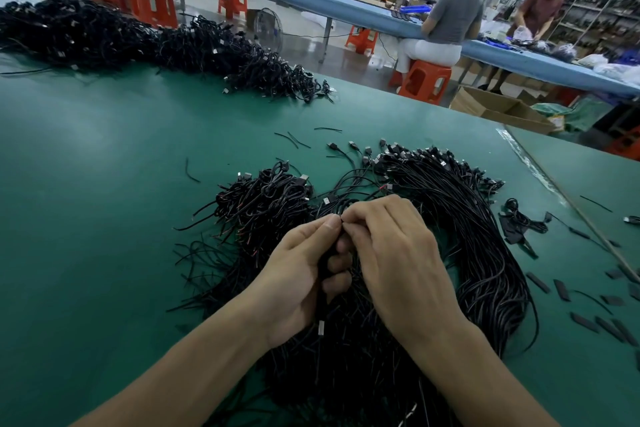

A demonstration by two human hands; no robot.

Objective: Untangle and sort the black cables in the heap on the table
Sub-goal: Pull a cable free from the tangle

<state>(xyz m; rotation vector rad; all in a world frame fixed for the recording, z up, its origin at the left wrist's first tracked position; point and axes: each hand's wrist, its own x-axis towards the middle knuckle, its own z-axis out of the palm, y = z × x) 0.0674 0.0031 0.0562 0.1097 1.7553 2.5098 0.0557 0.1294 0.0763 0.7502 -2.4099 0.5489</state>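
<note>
Black cables (346,374) are lying on the counter (104,184): combed bundle (460,218) right, tangle (263,208) left. Left hand (301,277) and right hand (394,253) are pinching one cable (321,326); the far heap (138,42) is waiting, so most seems undone.

Factory floor, workbenches (346,15) (stools (424,80)), shelving (588,14)

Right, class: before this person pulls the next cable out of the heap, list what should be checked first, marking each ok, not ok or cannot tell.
1. Left hand grips the cable bunch: ok.
2. Right hand pinches a strand at the bunch's top: ok.
3. That strand is free of the tangled heap: cannot tell.
4. Aligned bundle has its plugs together at the far end: ok.
5. Bare table on the left for laying cables down: ok.
</note>
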